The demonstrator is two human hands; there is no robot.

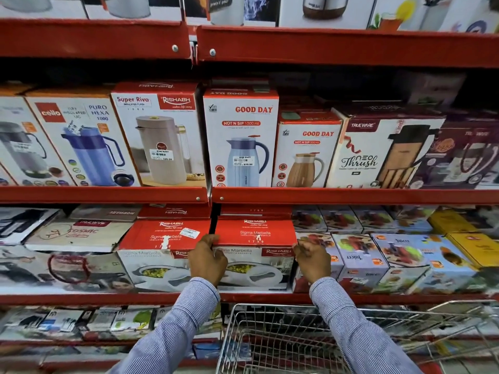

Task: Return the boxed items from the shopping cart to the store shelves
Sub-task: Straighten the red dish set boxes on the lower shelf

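Red store shelf (351,196), cart (283,336) below: left hand (207,259) and right hand (313,259) clasping red box's (255,233) two sides, squaring it between neighbouring boxes on the lower shelf.

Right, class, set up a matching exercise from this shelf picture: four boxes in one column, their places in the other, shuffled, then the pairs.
Boxes
1. Sigma Marbella box
2. Good Day Hot N Sip 1000 ml box
3. Juicer box
4. Neo Thrush box

Places
A. middle shelf, right of the small Good Day box
B. between both hands
C. lower shelf, right of the right hand
D. middle shelf, beside the Super Riva box

Pairs: 1-B, 2-D, 3-C, 4-A
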